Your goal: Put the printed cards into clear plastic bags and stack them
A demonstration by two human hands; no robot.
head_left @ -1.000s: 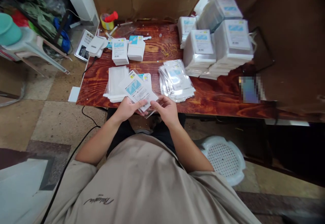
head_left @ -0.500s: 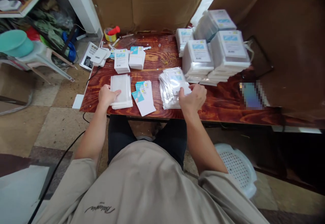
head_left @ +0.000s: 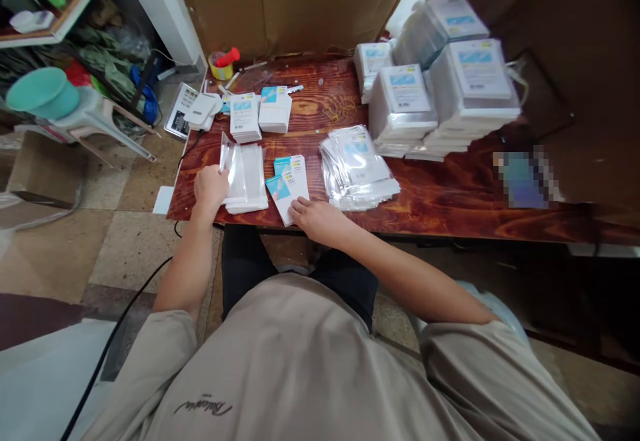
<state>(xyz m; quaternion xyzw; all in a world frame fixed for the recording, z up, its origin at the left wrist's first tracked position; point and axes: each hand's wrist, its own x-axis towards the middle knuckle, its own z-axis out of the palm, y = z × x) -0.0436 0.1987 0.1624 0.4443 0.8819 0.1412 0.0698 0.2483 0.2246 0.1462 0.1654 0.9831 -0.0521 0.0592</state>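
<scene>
My left hand (head_left: 211, 187) pinches the left edge of a clear plastic bag (head_left: 225, 154), which lifts off a stack of clear bags (head_left: 250, 177). Beside the stack lie several fanned blue-and-white printed cards (head_left: 281, 187). The fingers of my right hand (head_left: 318, 219) close on the lower right edge of the front card; my thumb is hidden. To the right, bags with cards inside (head_left: 357, 161) make a loose, slightly spread pile, with neither hand touching it.
Tall stacks of bagged cards (head_left: 403, 104) stand at the right back. Two card stacks (head_left: 245, 117), a white device (head_left: 203, 111) and yellow tape (head_left: 221, 67) sit at the left back. Rubber bands (head_left: 340, 109) lie mid-table; a blurred-out phone-like object (head_left: 525, 177) lies far right.
My right hand has left the bagged pile and moved left onto the fanned cards. My left hand, earlier flat on the bag stack, now raises the left edge of the top bag.
</scene>
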